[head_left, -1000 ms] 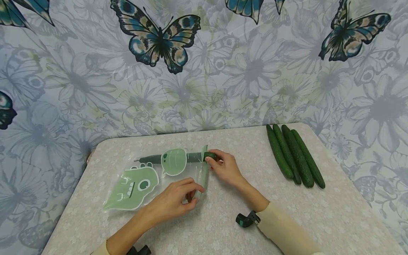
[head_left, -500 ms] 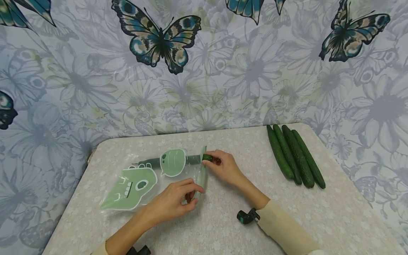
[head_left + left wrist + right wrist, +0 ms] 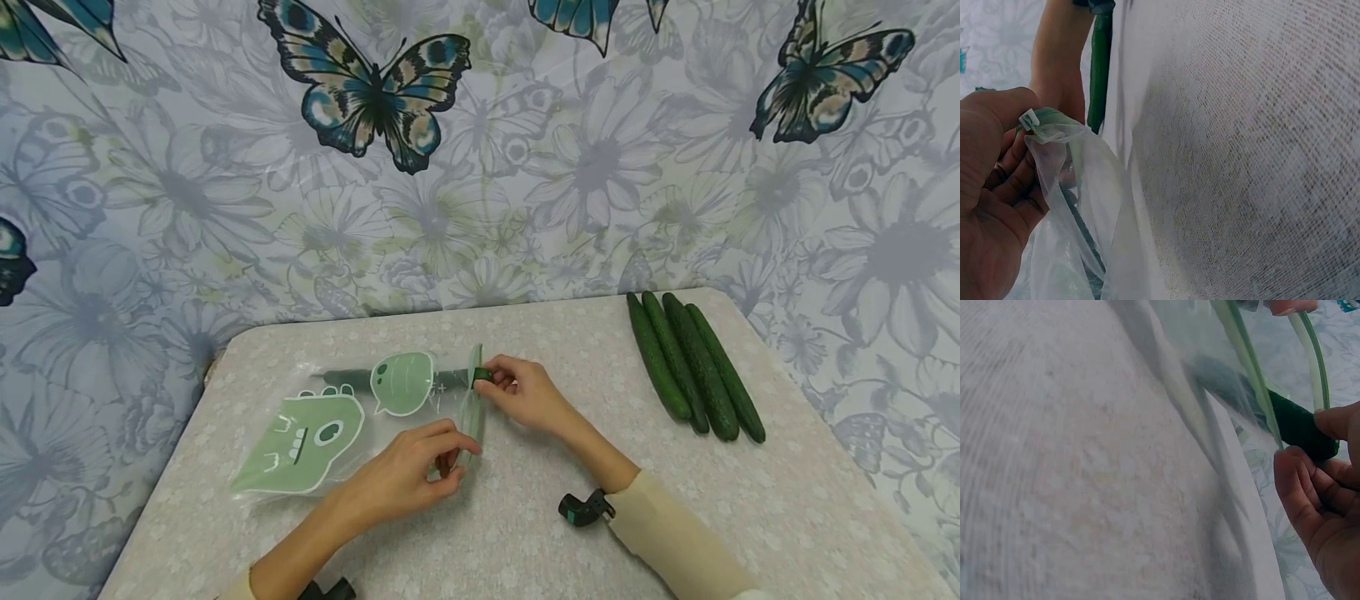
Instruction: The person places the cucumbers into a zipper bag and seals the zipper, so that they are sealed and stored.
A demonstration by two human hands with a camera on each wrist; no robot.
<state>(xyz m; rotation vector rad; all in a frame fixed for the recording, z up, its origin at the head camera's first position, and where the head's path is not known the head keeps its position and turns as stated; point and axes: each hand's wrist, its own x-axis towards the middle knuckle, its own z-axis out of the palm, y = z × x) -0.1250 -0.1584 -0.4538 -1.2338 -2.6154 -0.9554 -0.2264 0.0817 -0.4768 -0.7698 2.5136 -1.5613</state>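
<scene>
A clear zip bag (image 3: 318,446) with green cartoon prints lies on the table, its green-edged mouth facing right. My left hand (image 3: 408,471) pinches the near corner of that mouth; in the left wrist view the zip's white slider (image 3: 1029,119) shows at the thumb. Most of a cucumber (image 3: 1300,425) is inside the bag, with only its blunt end past the green edge. My right hand (image 3: 532,396) grips this end between thumb and fingers, fingertips right at the bag's far lip. From the right wrist view, the mouth is spread apart around the cucumber.
Several cucumbers (image 3: 699,367) lie side by side at the back right of the table (image 3: 570,333). Behind the table hangs a butterfly-print cloth (image 3: 525,208). Black wrist cameras (image 3: 583,510) are strapped to both forearms.
My right hand has moved slightly left, pushing the cucumber deeper, so less of its end sticks out. The bag has slid a little left too. My left hand stays in place.
</scene>
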